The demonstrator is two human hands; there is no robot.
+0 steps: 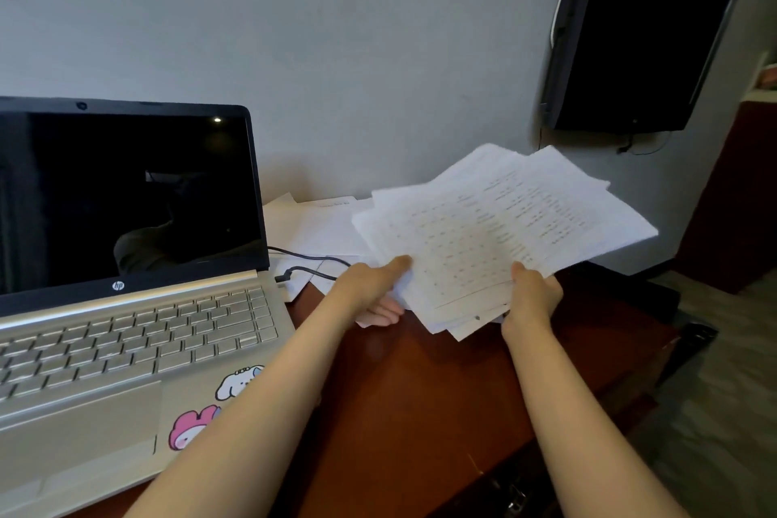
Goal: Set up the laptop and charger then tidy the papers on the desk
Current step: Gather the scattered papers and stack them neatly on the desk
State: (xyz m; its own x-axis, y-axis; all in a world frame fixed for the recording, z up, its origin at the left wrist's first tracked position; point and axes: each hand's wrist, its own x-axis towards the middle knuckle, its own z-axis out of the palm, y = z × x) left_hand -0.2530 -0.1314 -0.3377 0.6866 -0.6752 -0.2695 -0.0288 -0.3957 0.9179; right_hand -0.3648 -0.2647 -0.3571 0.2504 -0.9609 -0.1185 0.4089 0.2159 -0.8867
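Note:
A loose stack of printed papers (496, 236) is held above the brown desk (420, 400). My left hand (376, 288) grips its near left edge, thumb on top and fingers underneath. My right hand (532, 294) grips the near right edge the same way. More white sheets (323, 227) lie flat on the desk behind, against the wall. The silver laptop (134, 328) stands open at the left with a dark screen and cartoon stickers on its palm rest. A black charger cable (311, 267) runs to the laptop's right side over the sheets.
A black television (639, 29) hangs on the grey wall at the upper right, with thin wires below it. The desk's right edge drops to a patterned floor (714, 412). A dark red cabinet (736, 189) stands at the far right.

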